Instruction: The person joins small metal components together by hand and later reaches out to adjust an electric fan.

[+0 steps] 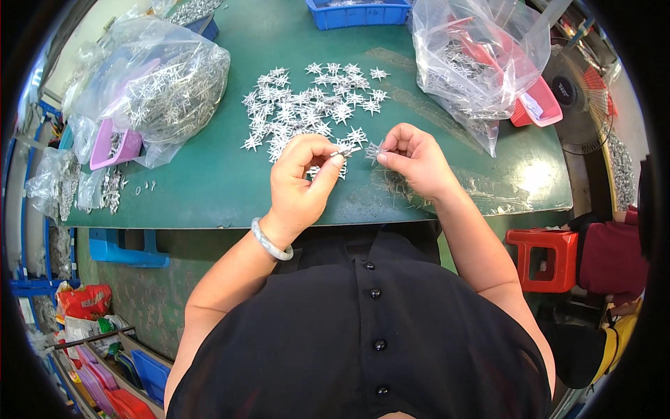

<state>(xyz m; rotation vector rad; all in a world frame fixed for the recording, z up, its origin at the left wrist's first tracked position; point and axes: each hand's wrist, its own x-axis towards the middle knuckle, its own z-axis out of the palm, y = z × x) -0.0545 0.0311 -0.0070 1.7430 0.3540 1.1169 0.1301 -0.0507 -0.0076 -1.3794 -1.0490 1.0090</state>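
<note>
Head view: we see the left hand (299,183) pinching a small silver pin (346,150) between thumb and forefinger, grip closed on it. The right hand (412,159) pinches a spiky silver star piece (373,151), held just beside the pin's tip, above the green counter (209,181). Beyond the hands, a spread of finished stars (307,105) lies on the counter. We spot clear bags of metal parts to the left (167,84) and right (474,56).
</note>
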